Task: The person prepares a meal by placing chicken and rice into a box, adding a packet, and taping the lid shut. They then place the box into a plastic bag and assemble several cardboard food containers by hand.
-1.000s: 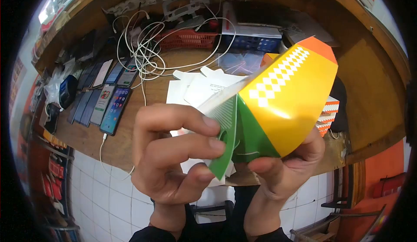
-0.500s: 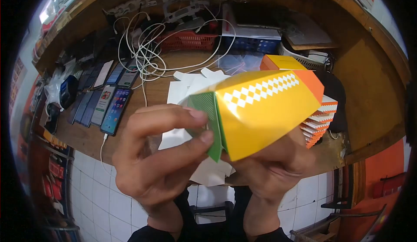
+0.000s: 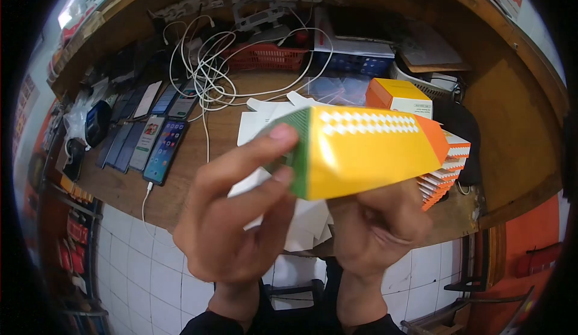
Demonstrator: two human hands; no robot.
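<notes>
A small cardboard box (image 3: pixel 367 157), yellow with white diamond shapes and an orange far end, is held up above the desk. My right hand (image 3: pixel 385 226) grips it from below, its fingertips partly hidden behind the box. At the green end panel (image 3: pixel 300 160), the thumb and a finger of my left hand (image 3: pixel 232 214) press against the panel, which sits nearly flush with the yellow side. Beneath the box, flat white card sheets (image 3: pixel 250 130) lie on the desk. Another yellow and orange box (image 3: pixel 400 93) stands behind it.
Several phones (image 3: pixel 162 151) lie at left, one with a white cable plugged in. Tangled white cables (image 3: pixel 201 73) spread near a red basket (image 3: pixel 268 58). A stack of folded orange-white cartons (image 3: pixel 442 181) is at right, by a dark object (image 3: pixel 460 121).
The green panel, which stuck out at an angle in my left fingers, now lies against the box end. The box has tilted, and my left hand has shifted slightly right.
</notes>
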